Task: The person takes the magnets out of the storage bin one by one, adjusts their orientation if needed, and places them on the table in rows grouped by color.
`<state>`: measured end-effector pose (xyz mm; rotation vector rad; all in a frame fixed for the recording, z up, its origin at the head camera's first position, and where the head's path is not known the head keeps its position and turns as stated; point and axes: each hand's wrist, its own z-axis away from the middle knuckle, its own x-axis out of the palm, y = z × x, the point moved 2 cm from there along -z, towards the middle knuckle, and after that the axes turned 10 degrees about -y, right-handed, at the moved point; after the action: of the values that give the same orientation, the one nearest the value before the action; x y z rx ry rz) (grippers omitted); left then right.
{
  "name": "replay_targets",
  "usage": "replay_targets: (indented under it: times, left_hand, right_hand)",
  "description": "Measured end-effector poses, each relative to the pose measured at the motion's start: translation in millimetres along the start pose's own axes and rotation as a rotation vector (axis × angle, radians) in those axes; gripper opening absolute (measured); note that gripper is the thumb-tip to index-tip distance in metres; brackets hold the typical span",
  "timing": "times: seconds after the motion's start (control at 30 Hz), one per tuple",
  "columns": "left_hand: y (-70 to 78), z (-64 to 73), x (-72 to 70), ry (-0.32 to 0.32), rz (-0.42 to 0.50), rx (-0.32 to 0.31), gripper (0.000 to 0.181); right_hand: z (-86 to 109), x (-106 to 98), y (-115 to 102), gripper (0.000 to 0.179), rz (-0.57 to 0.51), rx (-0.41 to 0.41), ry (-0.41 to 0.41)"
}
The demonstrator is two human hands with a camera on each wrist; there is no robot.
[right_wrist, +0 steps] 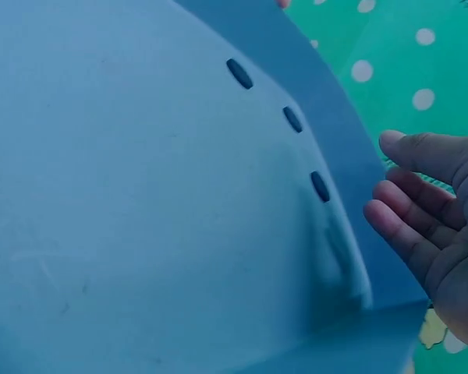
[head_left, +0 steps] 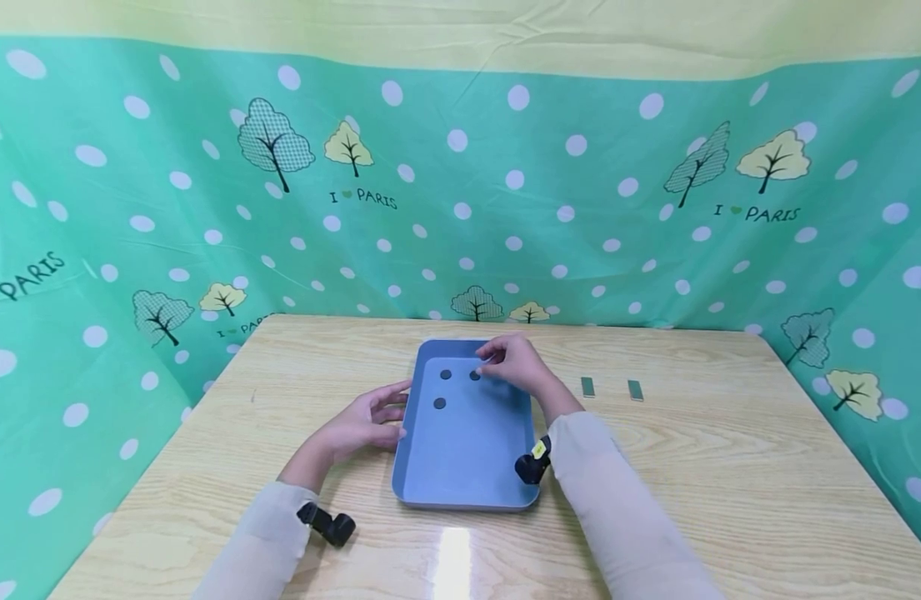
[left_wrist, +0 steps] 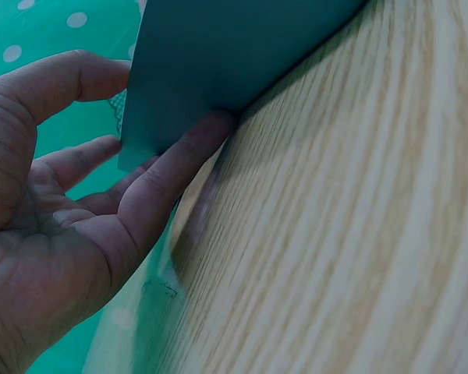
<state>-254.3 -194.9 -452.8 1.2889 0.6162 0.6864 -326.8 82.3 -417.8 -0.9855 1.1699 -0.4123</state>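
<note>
A blue rectangular tray [head_left: 468,458] lies on the table with three small dark discs on its floor. One disc [head_left: 446,374] is at the far left, a second disc [head_left: 475,375] is beside it to the right, and a third disc [head_left: 439,403] sits slightly nearer. My left hand [head_left: 366,423] touches the tray's left side from outside; in the left wrist view the fingers [left_wrist: 171,167] rest along the outer wall. Over the far right part of the tray is my right hand [head_left: 511,363], close to the second disc. The right wrist view shows its fingers loosely bent, holding nothing.
Two small green rectangular pieces lie on the table right of the tray: a nearer-left piece [head_left: 588,387] and a farther-right piece [head_left: 636,390]. Behind the wooden table [head_left: 730,467] hangs a green dotted curtain [head_left: 460,192]. Each wrist carries a black camera.
</note>
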Motion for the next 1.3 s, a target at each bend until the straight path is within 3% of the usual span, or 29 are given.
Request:
replay_targets:
  times: [0.83,1.3]
  left_hand:
    - [2.6,0.6,2.3,-0.001,-0.014,0.014,0.086]
    - [0.9,0.5,1.2,0.008,-0.007,0.007,0.086]
  right_hand:
    - [-17.6,20,6,0.033,0.218,0.094,-0.086]
    - [-20.7,22,8,0.019,0.275,0.1,-0.108]
